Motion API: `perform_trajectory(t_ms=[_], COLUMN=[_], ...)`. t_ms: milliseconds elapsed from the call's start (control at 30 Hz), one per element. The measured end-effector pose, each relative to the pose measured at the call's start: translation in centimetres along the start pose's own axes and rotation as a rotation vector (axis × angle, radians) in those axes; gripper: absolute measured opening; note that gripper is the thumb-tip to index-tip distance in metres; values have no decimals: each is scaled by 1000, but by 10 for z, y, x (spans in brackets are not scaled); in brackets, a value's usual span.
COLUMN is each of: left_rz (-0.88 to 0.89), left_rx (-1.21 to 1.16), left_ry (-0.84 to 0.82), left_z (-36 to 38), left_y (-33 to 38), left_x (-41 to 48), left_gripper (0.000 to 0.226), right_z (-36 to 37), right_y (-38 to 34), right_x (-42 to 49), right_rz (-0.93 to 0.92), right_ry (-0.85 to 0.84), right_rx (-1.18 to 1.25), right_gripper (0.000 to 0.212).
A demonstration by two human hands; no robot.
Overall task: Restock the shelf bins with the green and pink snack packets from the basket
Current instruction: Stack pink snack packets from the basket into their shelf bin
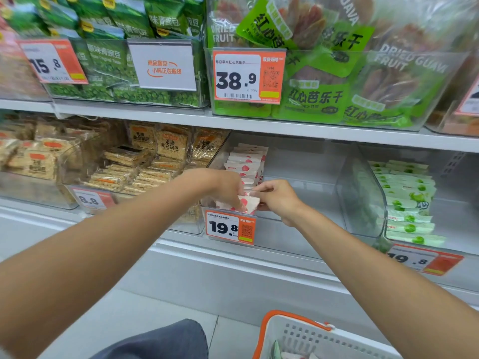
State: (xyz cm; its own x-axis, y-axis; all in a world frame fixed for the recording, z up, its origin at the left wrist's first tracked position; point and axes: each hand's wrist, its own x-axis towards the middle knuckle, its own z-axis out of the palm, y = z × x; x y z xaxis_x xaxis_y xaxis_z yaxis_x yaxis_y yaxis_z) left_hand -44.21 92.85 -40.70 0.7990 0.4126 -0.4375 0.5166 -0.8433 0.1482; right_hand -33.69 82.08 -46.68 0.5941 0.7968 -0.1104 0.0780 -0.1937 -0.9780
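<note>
One pink packet [252, 203] sits pinched between left hand [226, 188] and right hand [278, 201] fingertips

Upper orange-and-white price tag [248, 76] reads "38.9"; lower orange price tag [230, 227], under the pink snack packets [246, 164], "19.8"; green plastic bag [223, 32], "DRIED FRUIT".

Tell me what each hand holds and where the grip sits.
Both hold a stack of pink packets at the front of the bin. The left hand has its grip on the stack's left side; the right hand pinches its upper right edge.
</note>
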Motion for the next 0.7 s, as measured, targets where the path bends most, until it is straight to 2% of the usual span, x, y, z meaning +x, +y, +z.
perform_trajectory(t_ms=[100, 200, 300, 333, 500, 700], left_rz=[40, -29, -131, -130, -64, 41], left_rx=[141, -39, -147, -151, -301, -157], left_ry=[77, -1, -55, -50, -69, 261], left_z=[16, 13, 9, 11, 26, 38], left_y=[14, 7, 4, 8, 21, 5], left_x=[4, 0, -8, -8, -22, -20], left_gripper=[35, 41, 70, 73, 68, 49], right_z=[-2, -3, -2, -2, -2, -2], right_y=[3, 3, 2, 2, 2, -5], right_x=[4, 3, 3, 3, 2, 0], right_rz=[43, 64, 71, 75, 87, 105], right_ry=[10, -21, -46, -50, -42, -16], right_rx=[39, 66, 101, 110, 63, 9], right_gripper=[6, 9, 11, 11, 15, 11])
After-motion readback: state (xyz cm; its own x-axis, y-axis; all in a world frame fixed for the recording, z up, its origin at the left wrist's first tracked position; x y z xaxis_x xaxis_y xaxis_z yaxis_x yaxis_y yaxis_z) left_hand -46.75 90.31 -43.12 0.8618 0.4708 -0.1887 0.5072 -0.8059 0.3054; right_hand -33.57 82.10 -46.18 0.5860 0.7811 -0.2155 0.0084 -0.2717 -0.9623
